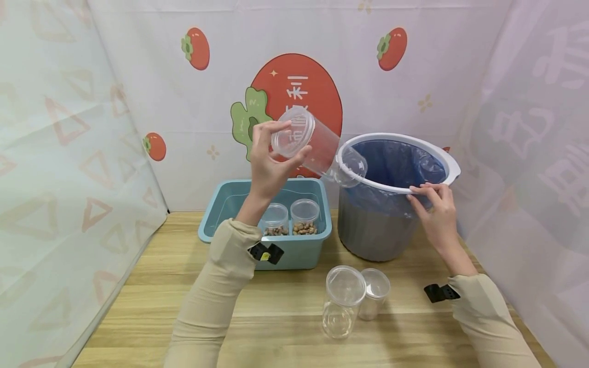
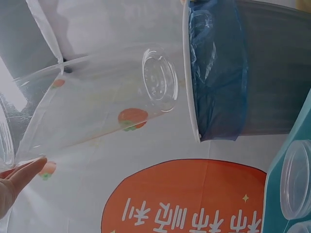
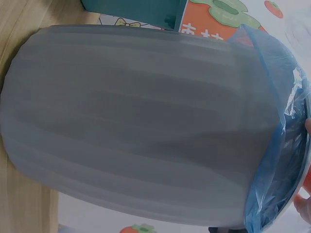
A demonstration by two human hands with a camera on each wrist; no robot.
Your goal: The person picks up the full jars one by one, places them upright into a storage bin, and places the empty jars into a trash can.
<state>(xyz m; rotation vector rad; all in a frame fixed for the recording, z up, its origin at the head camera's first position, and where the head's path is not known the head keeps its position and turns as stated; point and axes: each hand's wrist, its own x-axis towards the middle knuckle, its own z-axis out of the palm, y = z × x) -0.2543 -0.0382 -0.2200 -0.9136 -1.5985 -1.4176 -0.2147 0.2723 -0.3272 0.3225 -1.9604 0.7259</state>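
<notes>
My left hand grips a clear plastic jar round its lidded end, up in the air. The jar lies tilted, its base lower and overlapping the left rim of the grey bin in the head view; I cannot tell whether they touch. No contents show inside this jar in the left wrist view. With thumb and fingers, my right hand pinches the bin's white rim at the front right. A blue bag lines the bin and folds over its outside; the bin's bottom is hidden.
Left of the bin stands a teal tub with two lidded jars in it, a left jar and a right jar, holding brown pieces. A tall clear jar and a shorter one stand on the wooden table.
</notes>
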